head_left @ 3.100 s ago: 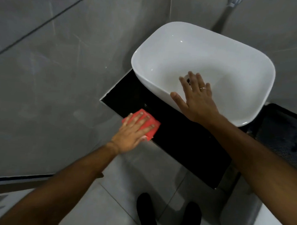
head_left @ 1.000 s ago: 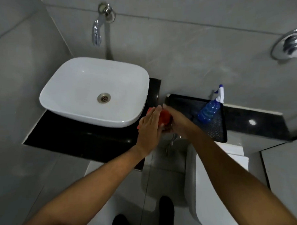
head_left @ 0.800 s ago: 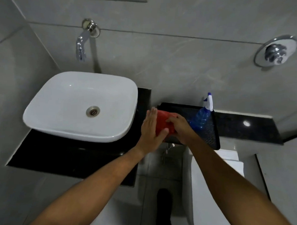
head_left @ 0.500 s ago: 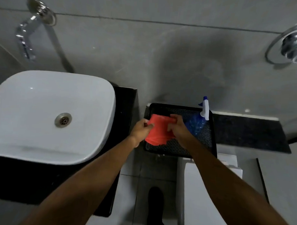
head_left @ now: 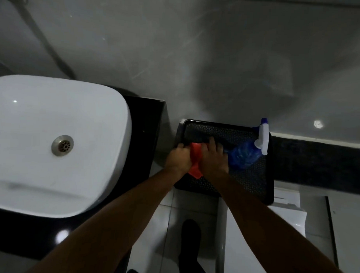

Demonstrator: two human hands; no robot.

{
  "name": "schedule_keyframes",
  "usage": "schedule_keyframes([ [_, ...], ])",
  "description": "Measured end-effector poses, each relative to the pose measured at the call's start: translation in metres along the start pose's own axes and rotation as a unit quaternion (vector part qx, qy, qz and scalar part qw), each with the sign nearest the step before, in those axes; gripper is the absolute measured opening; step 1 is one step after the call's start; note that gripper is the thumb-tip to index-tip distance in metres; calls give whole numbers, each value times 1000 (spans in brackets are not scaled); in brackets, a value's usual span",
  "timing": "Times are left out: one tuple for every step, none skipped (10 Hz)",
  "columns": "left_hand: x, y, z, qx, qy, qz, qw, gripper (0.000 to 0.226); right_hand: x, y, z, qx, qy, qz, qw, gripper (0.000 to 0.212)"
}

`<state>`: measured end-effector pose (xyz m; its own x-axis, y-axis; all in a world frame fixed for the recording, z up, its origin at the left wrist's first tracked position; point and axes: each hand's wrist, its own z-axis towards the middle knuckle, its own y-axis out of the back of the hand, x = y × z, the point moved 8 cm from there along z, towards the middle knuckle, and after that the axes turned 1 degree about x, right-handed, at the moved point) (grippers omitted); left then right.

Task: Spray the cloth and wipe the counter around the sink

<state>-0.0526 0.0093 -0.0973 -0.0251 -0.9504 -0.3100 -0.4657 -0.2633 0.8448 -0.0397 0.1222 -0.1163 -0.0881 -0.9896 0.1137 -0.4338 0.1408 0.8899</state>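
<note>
A red cloth (head_left: 195,159) hangs bunched between my two hands over the left part of a black textured tray (head_left: 253,179). My left hand (head_left: 178,159) grips its left side and my right hand (head_left: 214,160) covers its right side; most of the cloth is hidden by them. A blue spray bottle (head_left: 244,156) with a white trigger head (head_left: 262,139) lies on the tray just right of my right hand. The white basin (head_left: 42,143) sits on the black counter (head_left: 147,123) at the left.
A dark stone ledge (head_left: 317,161) runs to the right of the tray along the grey tiled wall. A white toilet tank (head_left: 284,209) stands below the tray. My shoe (head_left: 190,236) is on the light floor tiles.
Both hands carried the cloth from the counter beside the basin rightwards over the tray. The spread cloth is now bunched between the hands and lower. The view shifted right and closer.
</note>
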Motion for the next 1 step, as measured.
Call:
schedule_keyframes([
  [-6, 42, -13, -71, -39, 40, 996, 34, 30, 38, -7, -49, 57, 17, 997, 62],
])
